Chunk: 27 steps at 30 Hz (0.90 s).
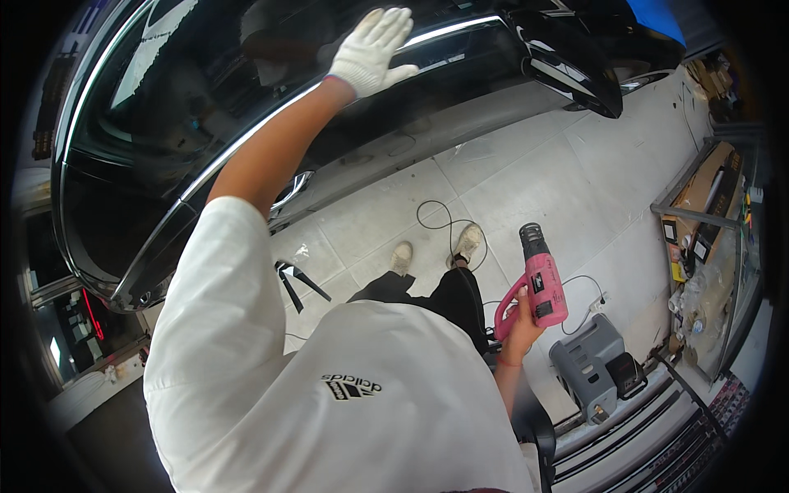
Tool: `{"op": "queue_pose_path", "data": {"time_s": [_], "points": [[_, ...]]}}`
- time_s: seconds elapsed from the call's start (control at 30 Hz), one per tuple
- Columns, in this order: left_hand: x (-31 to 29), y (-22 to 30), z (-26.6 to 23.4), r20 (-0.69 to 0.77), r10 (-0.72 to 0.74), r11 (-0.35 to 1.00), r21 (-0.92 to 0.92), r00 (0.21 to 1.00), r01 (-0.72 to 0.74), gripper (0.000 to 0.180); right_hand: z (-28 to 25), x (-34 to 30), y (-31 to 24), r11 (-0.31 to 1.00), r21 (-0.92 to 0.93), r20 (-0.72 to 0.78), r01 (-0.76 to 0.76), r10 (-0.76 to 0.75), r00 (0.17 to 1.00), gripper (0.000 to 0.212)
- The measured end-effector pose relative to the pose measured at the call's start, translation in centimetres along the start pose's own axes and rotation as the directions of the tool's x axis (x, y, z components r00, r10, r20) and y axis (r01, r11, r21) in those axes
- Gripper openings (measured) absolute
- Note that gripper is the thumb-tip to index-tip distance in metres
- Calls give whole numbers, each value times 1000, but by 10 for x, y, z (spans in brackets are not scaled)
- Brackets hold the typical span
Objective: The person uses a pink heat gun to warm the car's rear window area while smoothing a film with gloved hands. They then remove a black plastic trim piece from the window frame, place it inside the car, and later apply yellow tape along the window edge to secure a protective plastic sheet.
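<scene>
My left hand (374,53), in a white knit glove, lies flat with its fingers stretched out against the dark window glass (288,49) of a black car, by the chrome trim (456,31). At my right side, my bare right hand (523,330) is wrapped round the handle of a pink heat gun (542,287). Its black nozzle points up and away from me, apart from the car. Below the window are the car's door handle (292,190) and, further right, the side mirror (567,74).
A thin black cable (450,223) loops on the pale tiled floor (526,177) near my shoes. Black strips (288,282) lie there to the left. To the right are a grey plastic case (585,366) and a metal rack (694,215) with boxes and plastic wrap.
</scene>
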State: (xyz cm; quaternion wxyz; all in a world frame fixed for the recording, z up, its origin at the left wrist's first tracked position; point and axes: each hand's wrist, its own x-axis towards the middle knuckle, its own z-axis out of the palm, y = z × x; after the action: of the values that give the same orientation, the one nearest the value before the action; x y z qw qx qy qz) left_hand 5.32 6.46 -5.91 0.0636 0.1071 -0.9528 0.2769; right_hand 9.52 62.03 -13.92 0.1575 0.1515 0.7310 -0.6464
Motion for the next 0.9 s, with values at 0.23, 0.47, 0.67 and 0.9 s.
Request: {"op": "queue_pose_path", "data": {"time_s": [0.23, 0.47, 0.67, 0.9], "points": [[101, 48, 10, -158, 105, 967, -214, 982, -138, 85, -17, 42, -26, 988, -106, 155, 108, -91, 984, 24], [-37, 57, -33, -107, 170, 845, -496, 980, -201, 62, 54, 52, -114, 788, -29, 607, 615, -475, 637, 27], [-121, -5, -70, 0, -114, 907, -408, 994, 104, 58, 149, 56, -131, 659, 110, 649, 744, -615, 448, 30], [-80, -59, -92, -151, -136, 982, -151, 979, 114, 61, 207, 62, -135, 792, 189, 624, 581, -553, 552, 28]]}}
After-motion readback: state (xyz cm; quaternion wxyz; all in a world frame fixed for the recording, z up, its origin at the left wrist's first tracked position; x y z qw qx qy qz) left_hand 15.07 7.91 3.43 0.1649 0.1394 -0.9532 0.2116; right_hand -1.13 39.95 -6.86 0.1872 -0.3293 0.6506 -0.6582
